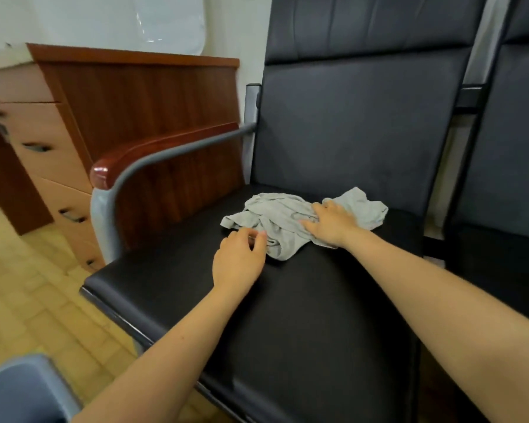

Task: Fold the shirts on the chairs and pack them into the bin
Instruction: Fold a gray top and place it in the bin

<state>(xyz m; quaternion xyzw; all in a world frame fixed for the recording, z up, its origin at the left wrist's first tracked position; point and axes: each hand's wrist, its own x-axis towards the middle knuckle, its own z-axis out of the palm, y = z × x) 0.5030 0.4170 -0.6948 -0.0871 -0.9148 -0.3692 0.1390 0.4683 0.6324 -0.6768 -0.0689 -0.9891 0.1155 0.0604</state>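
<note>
A small light-grey shirt (283,216) lies crumpled on the black seat of a chair (303,315), toward the backrest. My right hand (330,224) lies flat on the middle of the shirt, fingers spread, pressing it down. My left hand (239,261) hovers at the shirt's near left edge with its fingers loosely curled, fingertips close to the cloth; whether they pinch the cloth is unclear. A blue-grey bin (22,392) shows at the bottom left corner, on the floor.
The chair has a wooden armrest (159,148) on a grey metal frame at its left. A wooden drawer cabinet (74,141) stands beyond it. A second black chair (507,178) adjoins on the right. Tiled floor lies at the left.
</note>
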